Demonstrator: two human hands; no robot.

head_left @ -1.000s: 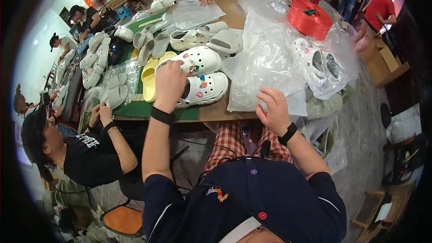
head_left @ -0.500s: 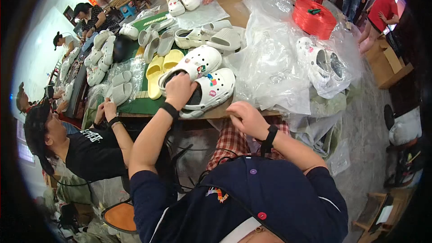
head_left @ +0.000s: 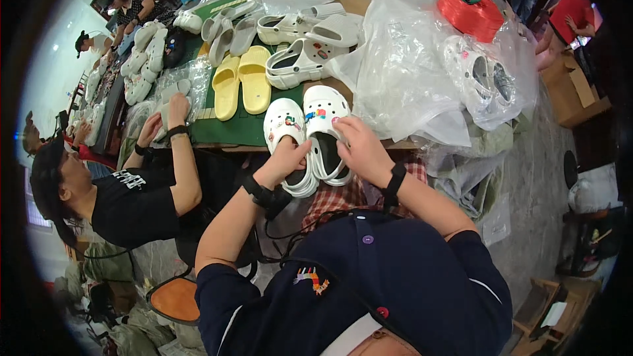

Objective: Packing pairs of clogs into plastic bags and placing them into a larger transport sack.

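A pair of white clogs with colourful charms is held side by side at the table's near edge, toes pointing away from me. My left hand point(head_left: 285, 163) grips the left clog point(head_left: 280, 117), its fingers reaching into the shoe opening. On the right clog point(head_left: 326, 100), my right hand point(head_left: 361, 150) closes around the outer side, fingertips by a pink charm. Just beyond lie two yellow slides point(head_left: 254, 82) and another white clog point(head_left: 290, 69) with charms, partly covered by clear plastic.
Clear plastic bags point(head_left: 389, 59) cover the table's right side, with bagged white clogs point(head_left: 480, 82) and a red twine roll point(head_left: 469, 10). Grey slippers point(head_left: 244, 29) lie farther back. Close on my left, a person in a black shirt point(head_left: 135, 207) handles a grey slipper.
The charm-covered clogs have come off the tabletop pile toward me and now stand side by side, toes away. My right hand, earlier apart, has taken hold of one. The yellow slides are now uncovered.
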